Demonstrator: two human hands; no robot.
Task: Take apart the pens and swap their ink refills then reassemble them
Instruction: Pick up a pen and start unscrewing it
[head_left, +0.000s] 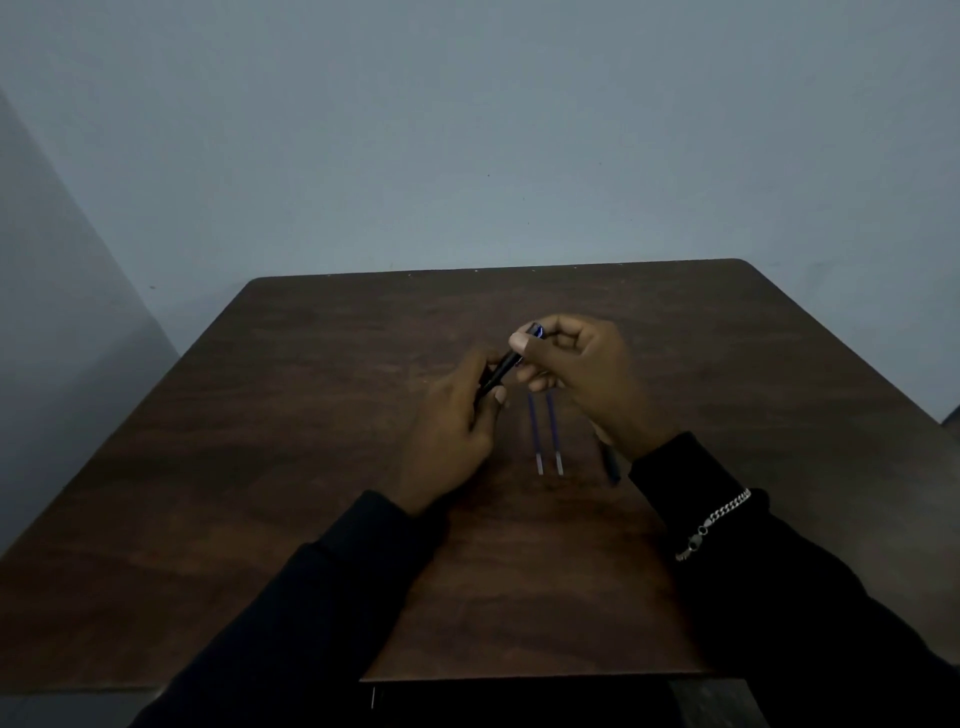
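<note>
Pen: dark pen (506, 361) held above the table's middle, tilted, its blue-tipped upper end toward the far right, its lower end toward the near left.
Left hand: left hand (457, 421) clasps the pen's lower end, fingers curled round it.
Right hand: right hand (582, 374) pinches the pen's upper end between thumb and forefinger; the other fingers are folded under.
Refills: two blue ink refills (545, 434) lie on the table side by side, nearly parallel, pale ends toward the person, right below and between the hands.
Other pen part: a dark pen piece (610, 462) lies just right of the refills, partly hidden beneath the right wrist; which part it is cannot be told.
Wrist: silver chain bracelet (714, 522) over the black right sleeve (753, 571).
Table: dark wooden table (311, 415); far edge meets a plain grey-blue wall (467, 130).
Open room: bare wood to the left, right and beyond the hands; both forearms cover the near middle.
</note>
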